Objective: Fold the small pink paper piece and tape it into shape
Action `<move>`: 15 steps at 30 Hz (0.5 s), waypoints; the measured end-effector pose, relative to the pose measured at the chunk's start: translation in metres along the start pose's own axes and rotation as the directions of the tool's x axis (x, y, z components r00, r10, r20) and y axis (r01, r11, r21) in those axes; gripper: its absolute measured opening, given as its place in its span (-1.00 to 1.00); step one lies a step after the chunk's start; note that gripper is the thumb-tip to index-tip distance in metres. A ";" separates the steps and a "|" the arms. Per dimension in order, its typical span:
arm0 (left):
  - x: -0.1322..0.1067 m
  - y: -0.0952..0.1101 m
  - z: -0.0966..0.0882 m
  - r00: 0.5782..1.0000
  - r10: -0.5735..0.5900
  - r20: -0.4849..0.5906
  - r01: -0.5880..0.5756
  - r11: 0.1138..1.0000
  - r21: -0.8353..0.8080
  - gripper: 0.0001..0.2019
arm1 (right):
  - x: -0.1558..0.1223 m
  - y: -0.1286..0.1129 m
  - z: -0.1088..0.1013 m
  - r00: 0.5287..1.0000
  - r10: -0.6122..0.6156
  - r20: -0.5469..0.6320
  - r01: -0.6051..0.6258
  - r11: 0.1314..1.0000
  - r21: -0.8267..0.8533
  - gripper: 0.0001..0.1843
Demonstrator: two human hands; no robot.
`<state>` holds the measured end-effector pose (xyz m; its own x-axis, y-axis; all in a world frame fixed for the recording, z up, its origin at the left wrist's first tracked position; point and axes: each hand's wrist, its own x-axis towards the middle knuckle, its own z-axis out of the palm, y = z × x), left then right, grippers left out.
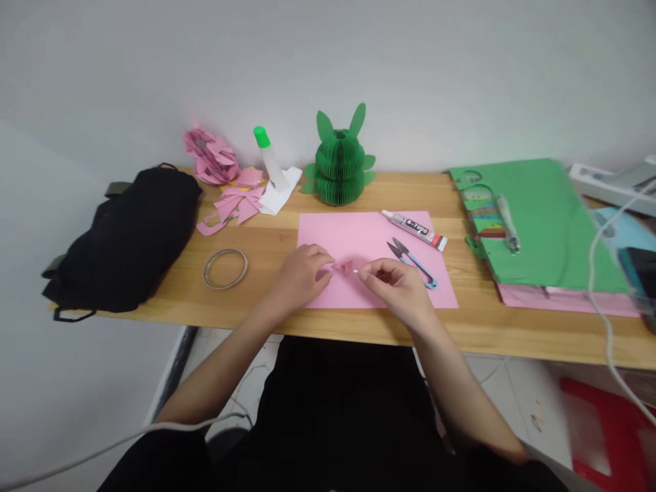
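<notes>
My left hand [302, 277] is closed, its thumb and fingertips pinching the left end of a small folded pink paper piece [346, 267]. My right hand [398, 288] pinches a thin white stick-like thing [356, 271] whose tip is at the right side of that piece; its kind is too small to make out. Both hands rest over a sheet of pink paper [333, 229]. On the sheet, beyond and beside my right hand, lie a B-7000 glue tube [415, 229] and blue-handled thread snips [413, 262] with blades apart.
A green honeycomb-paper figure [340, 167] stands at the back. Left of it are a green-capped glue stick [270, 157], pink paper scraps [238, 203], a tape roll [225, 268] and a black bag [128, 239]. Green sheets [553, 219] and a white cable [593, 273] lie right.
</notes>
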<state>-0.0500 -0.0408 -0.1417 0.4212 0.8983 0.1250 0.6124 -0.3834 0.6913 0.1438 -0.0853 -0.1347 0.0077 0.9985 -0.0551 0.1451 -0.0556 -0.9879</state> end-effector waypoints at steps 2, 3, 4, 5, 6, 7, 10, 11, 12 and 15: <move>0.005 -0.001 0.005 0.998 0.036 0.047 -0.039 0.998 0.059 -0.87 | 0.000 0.002 -0.001 1.000 -0.006 -0.005 0.006 1.000 0.006 -0.76; 0.007 -0.002 0.007 0.997 0.045 0.057 -0.050 0.995 0.082 -0.90 | 0.001 0.003 -0.001 1.000 -0.010 -0.009 0.010 1.000 0.007 -0.76; 0.008 -0.002 0.009 0.997 0.050 0.061 -0.056 0.993 0.101 -0.93 | 0.001 0.004 -0.002 1.000 -0.015 -0.012 0.015 1.000 0.008 -0.76; 0.010 -0.003 0.010 0.997 0.053 0.060 -0.059 0.992 0.116 -0.93 | 0.001 0.004 -0.002 1.000 -0.021 -0.013 0.021 1.000 0.008 -0.77; 0.011 -0.004 0.011 0.997 0.054 0.058 -0.061 0.990 0.124 -0.92 | 0.001 0.004 -0.003 1.000 -0.028 -0.015 0.028 1.000 0.008 -0.77; 0.012 -0.004 0.012 0.997 0.056 0.055 -0.062 0.990 0.127 -0.90 | 0.001 0.005 -0.003 0.999 -0.036 -0.017 0.036 0.999 0.008 -0.78; 0.013 -0.001 0.009 0.998 0.053 0.037 -0.056 0.993 0.101 -0.87 | 0.000 0.004 -0.006 0.997 -0.068 -0.036 0.068 0.998 -0.001 -0.79; 0.012 0.002 0.007 0.998 0.049 0.028 -0.051 0.995 0.081 -0.87 | 0.000 0.003 -0.007 0.995 -0.082 -0.048 0.082 0.997 -0.007 -0.81; 0.011 0.007 0.004 0.999 0.044 0.018 -0.045 0.997 0.056 -0.88 | -0.001 0.002 -0.008 0.993 -0.100 -0.059 0.099 0.995 -0.013 -0.81; 0.008 0.028 -0.011 0.999 0.035 -0.004 -0.036 0.999 -0.029 -0.88 | -0.006 -0.008 -0.011 0.983 -0.167 -0.074 0.166 0.986 -0.020 -0.68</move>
<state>-0.0369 -0.0425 -0.1137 0.4403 0.8849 0.1520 0.5777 -0.4088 0.7065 0.1537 -0.0913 -0.1252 0.0567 0.9909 0.1218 0.1646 0.1110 -0.9801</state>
